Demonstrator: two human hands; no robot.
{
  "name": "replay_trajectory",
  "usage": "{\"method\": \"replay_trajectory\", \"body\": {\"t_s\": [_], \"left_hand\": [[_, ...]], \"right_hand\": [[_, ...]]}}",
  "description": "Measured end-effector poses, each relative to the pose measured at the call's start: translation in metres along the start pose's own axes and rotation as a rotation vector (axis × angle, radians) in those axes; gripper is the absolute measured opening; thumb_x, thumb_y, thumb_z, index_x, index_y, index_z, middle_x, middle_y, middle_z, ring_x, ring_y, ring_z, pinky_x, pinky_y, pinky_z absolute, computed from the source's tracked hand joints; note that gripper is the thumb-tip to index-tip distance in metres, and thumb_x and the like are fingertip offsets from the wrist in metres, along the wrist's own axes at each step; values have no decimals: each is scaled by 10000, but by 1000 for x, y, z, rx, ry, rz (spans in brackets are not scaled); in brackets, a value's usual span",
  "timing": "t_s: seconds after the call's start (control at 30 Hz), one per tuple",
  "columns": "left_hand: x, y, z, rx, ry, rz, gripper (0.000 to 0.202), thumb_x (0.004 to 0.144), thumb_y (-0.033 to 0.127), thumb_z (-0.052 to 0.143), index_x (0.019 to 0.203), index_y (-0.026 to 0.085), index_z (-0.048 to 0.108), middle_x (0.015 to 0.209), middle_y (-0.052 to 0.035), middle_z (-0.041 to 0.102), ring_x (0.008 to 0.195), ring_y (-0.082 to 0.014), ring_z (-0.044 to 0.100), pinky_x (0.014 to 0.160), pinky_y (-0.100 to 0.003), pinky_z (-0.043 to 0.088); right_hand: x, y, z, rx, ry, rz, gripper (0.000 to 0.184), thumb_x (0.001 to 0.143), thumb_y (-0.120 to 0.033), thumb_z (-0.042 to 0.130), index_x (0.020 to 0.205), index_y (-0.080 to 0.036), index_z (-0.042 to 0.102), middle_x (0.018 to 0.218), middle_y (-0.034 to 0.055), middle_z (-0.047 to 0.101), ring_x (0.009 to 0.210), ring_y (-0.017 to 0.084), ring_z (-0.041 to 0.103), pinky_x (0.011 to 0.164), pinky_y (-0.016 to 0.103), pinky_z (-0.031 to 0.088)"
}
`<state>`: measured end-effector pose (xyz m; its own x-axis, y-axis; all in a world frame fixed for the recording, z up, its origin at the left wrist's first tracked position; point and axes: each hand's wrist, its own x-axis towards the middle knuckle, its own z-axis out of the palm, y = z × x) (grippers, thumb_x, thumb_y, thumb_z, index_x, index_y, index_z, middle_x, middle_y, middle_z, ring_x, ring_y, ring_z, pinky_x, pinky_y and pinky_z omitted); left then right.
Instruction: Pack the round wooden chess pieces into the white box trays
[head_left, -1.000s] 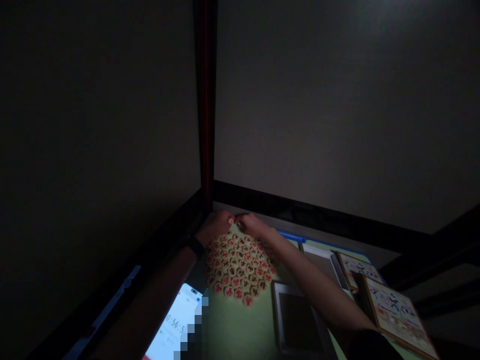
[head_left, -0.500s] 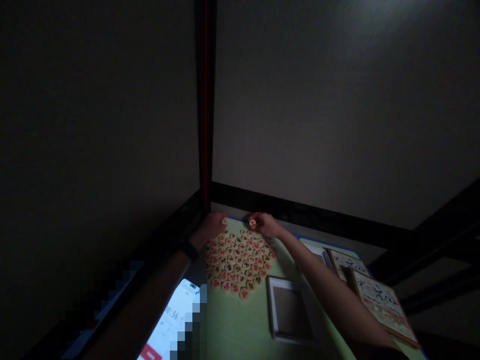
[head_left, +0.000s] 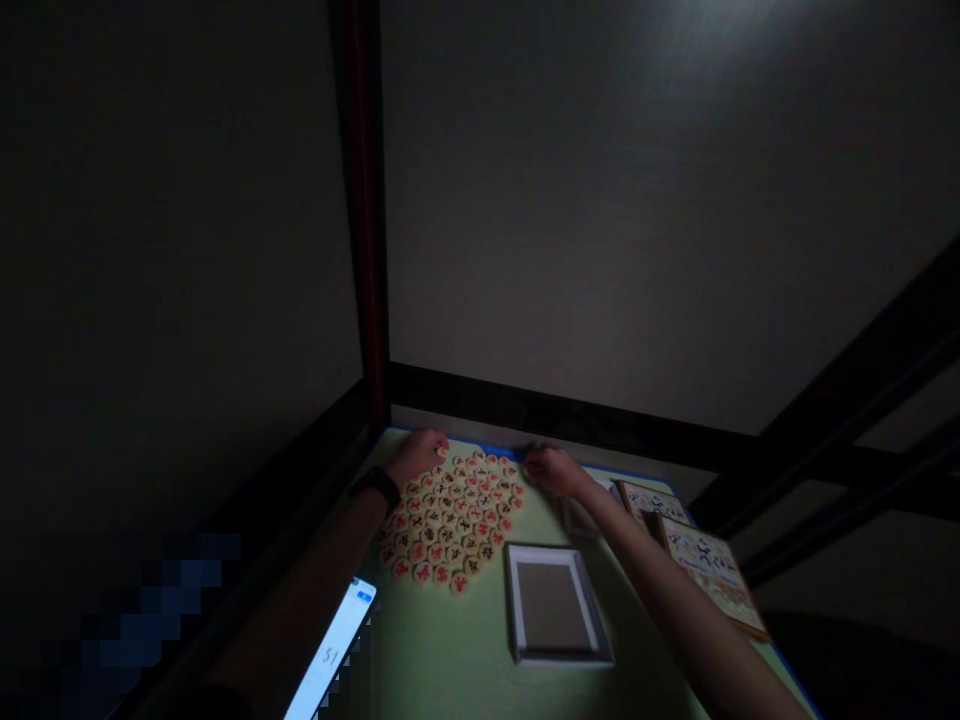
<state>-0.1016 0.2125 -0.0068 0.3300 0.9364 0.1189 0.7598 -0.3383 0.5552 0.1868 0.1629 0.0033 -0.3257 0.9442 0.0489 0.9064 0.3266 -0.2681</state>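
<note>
A tight cluster of several round pale game pieces [head_left: 454, 525] with red and black characters lies on a green mat [head_left: 457, 640]. My left hand [head_left: 418, 458] rests at the cluster's far left corner, fingers curled and pinched on one piece at its tips. My right hand [head_left: 549, 469] sits at the far right edge of the cluster, fingers curled; what they hold I cannot make out. A dark band is on my left wrist [head_left: 379, 487].
A white-framed tray [head_left: 555, 610] lies right of the pieces. Two illustrated boards [head_left: 705, 560] lean at the right. A lit phone [head_left: 334, 655] lies at the near left. Dark walls and a red corner post [head_left: 364, 220] close in behind.
My hands, which met at the far tip of the cluster, have drawn apart: the left stays at the far left corner, the right has moved to the right edge. The view has shifted.
</note>
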Motion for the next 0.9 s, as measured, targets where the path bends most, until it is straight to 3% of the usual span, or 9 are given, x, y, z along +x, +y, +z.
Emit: {"method": "replay_trajectory", "body": {"t_s": [0.37, 0.53, 0.63, 0.73, 0.8, 0.9], "left_hand": [[-9, 8, -3, -6, -6, -41, 239, 749, 110, 618, 950, 150, 740, 943, -54, 761, 883, -177, 690, 809, -234, 525], [-17, 21, -30, 53, 100, -80, 306, 879, 98, 454, 1025, 144, 719, 1085, -97, 735, 1024, -199, 667, 898, -271, 488], [-41, 51, -59, 171, 192, -57, 319, 930, 145, 399, 1047, 146, 696, 1091, -118, 720, 1047, -206, 656, 939, -298, 469], [-87, 106, -75, 336, 113, -7, 310, 930, 202, 400, 972, 142, 702, 932, -137, 731, 854, -250, 692, 789, -362, 519], [-123, 146, -67, 364, -32, 32, 306, 885, 147, 411, 961, 138, 707, 866, -153, 728, 770, -269, 691, 698, -383, 521], [-173, 183, -24, 292, -237, 97, 267, 807, 166, 529, 995, 147, 717, 854, -180, 721, 790, -302, 687, 660, -400, 521]], "right_hand": [[4, -5, 4, -29, -134, -49, 181, 735, -51, 595, 763, -148, 746, 693, 28, 692, 646, 131, 577, 605, 217, 363], [11, -13, -19, -65, -163, -73, 189, 754, -66, 592, 775, -150, 760, 658, 44, 701, 609, 145, 591, 574, 227, 366], [26, -36, -27, -85, -140, -112, 304, 763, -20, 532, 907, -143, 771, 779, 80, 744, 680, 163, 637, 621, 238, 400], [47, -76, -22, -81, -142, -194, 321, 776, -34, 546, 973, -164, 765, 884, 71, 761, 782, 165, 673, 686, 227, 432], [62, -105, -13, -79, -168, -253, 294, 779, -57, 588, 983, -181, 759, 920, 47, 765, 834, 155, 683, 720, 206, 443], [82, -139, 1, -119, -194, -287, 233, 818, -118, 616, 997, -172, 754, 959, 75, 763, 891, 179, 692, 735, 215, 457]]}}
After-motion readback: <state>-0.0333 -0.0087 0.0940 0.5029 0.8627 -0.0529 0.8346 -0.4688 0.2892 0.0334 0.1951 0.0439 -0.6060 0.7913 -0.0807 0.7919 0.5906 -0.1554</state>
